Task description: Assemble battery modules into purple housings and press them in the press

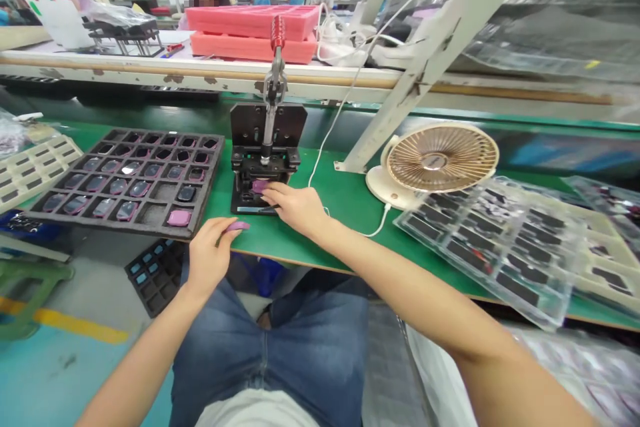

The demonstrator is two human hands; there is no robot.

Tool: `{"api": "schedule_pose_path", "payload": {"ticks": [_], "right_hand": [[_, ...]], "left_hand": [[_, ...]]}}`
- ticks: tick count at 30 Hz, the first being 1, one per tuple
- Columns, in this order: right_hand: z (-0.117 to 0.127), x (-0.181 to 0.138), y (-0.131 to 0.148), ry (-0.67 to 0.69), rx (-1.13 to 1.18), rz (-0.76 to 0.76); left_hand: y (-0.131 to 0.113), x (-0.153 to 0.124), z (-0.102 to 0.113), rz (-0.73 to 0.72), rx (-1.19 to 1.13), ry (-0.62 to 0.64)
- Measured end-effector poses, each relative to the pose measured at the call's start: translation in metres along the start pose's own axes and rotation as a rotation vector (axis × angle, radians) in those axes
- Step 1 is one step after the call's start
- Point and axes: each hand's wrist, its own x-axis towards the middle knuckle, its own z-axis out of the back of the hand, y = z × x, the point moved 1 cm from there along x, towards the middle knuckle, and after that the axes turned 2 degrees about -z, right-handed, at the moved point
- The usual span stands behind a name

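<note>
Between the thumb and fingers of my left hand (210, 248) is a thin purple watch case (239, 226), held over the front edge of the green bench. My right hand (295, 205) reaches into the black toggle press (269, 147), fingers on another purple watch case (259, 185) in its nest. The press lever with its red grip (278, 32) stands upright. Left of the press, a dark foam tray (165, 230) carries rows of purple-rimmed watch cases with dark glass; one pink-purple case (179, 217) lies in its near right corner.
A beige fan (440, 159) stands right of the press, its white cable crossing the bench. Clear plastic trays (493, 247) of black parts lie farther right. Pink foam trays (253, 47) sit on the shelf behind, and a slanted white post (400, 107) rises beside the fan.
</note>
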Motion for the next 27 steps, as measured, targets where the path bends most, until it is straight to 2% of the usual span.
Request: {"api": "schedule_pose_path", "payload": {"ticks": [1, 3, 6, 9, 12, 17, 19, 23, 25, 27], "right_hand": [[-0.012, 0.003, -0.003, 0.052, 0.000, -0.021], [-0.022, 0.017, -0.008, 0.072, 0.008, -0.034], [-0.023, 0.036, -0.013, 0.097, 0.019, -0.043], [-0.019, 0.039, -0.012, 0.092, 0.038, -0.051], [-0.016, 0.020, -0.009, 0.048, 0.061, -0.056], [0.003, -0.037, -0.020, -0.235, 0.176, -0.111], [0.012, -0.061, -0.026, -0.307, 0.216, -0.158], [0.024, -0.095, -0.025, -0.342, 0.278, -0.189], [0.029, -0.097, -0.011, -0.349, 0.332, -0.161], [0.031, -0.084, 0.012, -0.332, 0.398, -0.110]], "left_hand": [[-0.001, -0.003, 0.003, 0.007, 0.001, -0.006], [-0.003, -0.005, 0.007, 0.010, 0.010, -0.013], [-0.003, 0.001, 0.012, -0.010, 0.035, -0.035], [0.002, 0.020, 0.010, -0.052, 0.073, -0.072], [0.008, 0.045, -0.007, -0.114, 0.119, -0.064], [0.015, 0.080, -0.062, -0.211, 0.176, 0.101], [0.016, 0.088, -0.079, -0.223, 0.193, 0.168], [0.021, 0.096, -0.086, -0.209, 0.199, 0.245], [0.023, 0.093, -0.083, -0.200, 0.168, 0.270], [0.024, 0.085, -0.082, -0.179, 0.118, 0.274]]}}
